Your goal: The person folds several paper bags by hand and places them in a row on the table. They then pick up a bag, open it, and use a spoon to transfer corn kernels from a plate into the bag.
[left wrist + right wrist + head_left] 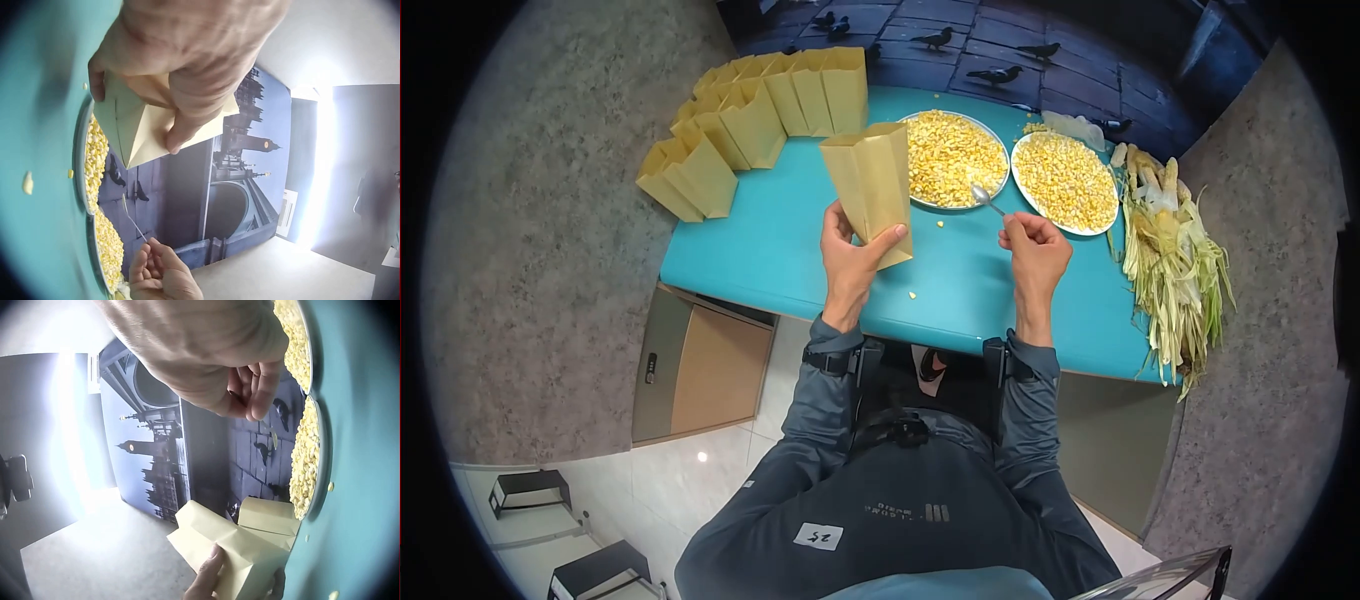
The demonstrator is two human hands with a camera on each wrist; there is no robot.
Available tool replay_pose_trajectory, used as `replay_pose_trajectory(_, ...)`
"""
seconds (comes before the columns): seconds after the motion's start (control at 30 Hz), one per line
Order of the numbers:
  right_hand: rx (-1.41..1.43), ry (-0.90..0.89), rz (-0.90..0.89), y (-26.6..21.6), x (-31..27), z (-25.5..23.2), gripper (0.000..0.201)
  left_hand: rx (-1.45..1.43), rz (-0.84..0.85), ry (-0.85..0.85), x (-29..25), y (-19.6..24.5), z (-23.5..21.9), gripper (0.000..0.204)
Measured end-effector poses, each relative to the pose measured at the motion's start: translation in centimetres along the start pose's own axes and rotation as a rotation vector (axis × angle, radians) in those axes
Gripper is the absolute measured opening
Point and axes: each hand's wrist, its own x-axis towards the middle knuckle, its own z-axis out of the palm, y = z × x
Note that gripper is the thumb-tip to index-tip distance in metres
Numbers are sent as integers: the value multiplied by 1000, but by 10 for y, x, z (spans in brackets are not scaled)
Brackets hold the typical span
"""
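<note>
While gripped, paper bag (872, 188) stands tan — creased, upright.

A row of folded paper bags (750, 120) stands along the far left of the teal table (780, 250). Corn husks and cobs (1170, 250) lie heaped at its right edge. Behind hangs a city backdrop with painted pigeons (996, 74).

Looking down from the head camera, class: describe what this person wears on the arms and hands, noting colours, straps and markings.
Both arms are in dark grey-blue long sleeves ending at the wrists. The left hand and right hand are bare, with no gloves. A black strapped camera mount sits on each wrist. A small white label is on the dark top.
</note>
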Motion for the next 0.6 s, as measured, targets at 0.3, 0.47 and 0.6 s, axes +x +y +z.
replay_pose_trajectory(0.3, -314, 37, -77, -19, 41, -6, 17, 35, 13, 23, 17, -10, -3, 77)
replay_pose_trajectory(0.47, -464, -40, -9, -16, 69, -10, 17, -44, -69, 16, 19, -1, -13, 73)
replay_pose_trajectory(0.6, -555, -114, -4, -21, 88, -1, 13, -169, -157, -29, 20, 4, -17, 68)
